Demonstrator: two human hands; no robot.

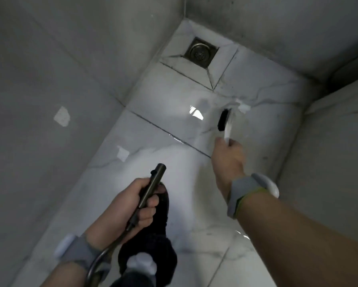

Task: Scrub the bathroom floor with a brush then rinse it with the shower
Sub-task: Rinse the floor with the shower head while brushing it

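My right hand [228,156] grips the white handle of a scrub brush [225,122] with black bristles. The brush head rests on the wet white marble floor [169,100], just beyond a dark grout line. My left hand [130,200] is closed around a dark metal shower wand [151,188]. The wand's tip points forward over the floor, and its metal hose [97,264] loops down past my wrist. I cannot make out water coming from the tip. Both wrists wear grey bands.
A square metal floor drain [200,52] sits in the far corner. Grey tiled walls close in on the left [49,90] and at the back, with a raised ledge on the right [329,152]. My foot in a dark shoe [153,245] stands below the wand.
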